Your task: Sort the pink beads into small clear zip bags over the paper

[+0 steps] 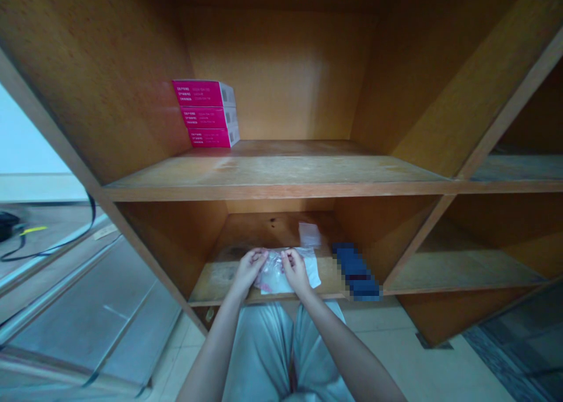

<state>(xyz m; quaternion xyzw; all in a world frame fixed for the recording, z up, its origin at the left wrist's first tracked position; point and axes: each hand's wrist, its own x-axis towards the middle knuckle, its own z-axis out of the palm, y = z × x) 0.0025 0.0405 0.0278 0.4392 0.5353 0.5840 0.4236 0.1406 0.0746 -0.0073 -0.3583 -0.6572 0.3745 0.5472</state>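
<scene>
Over the lower shelf of a wooden cabinet, my left hand (250, 267) pinches the left side of a clear, crinkled plastic bag (273, 267). My right hand (295, 268) has its fingers closed on the bag's right side. Beneath the bag lies a white sheet of paper (312, 268), with some pink showing at its lower left. What the bag holds, if anything, is too small to make out. Just behind the paper rests a small, pale, see-through packet (309, 235).
Three pink boxes (204, 118) are stacked at the left of the upper shelf (281, 170). A blurred-out dark blue item (357, 270) lies at the right of the lower shelf. Left of the cabinet stands a glass-and-metal frame (101, 314); a black cable (57, 251) lies nearby.
</scene>
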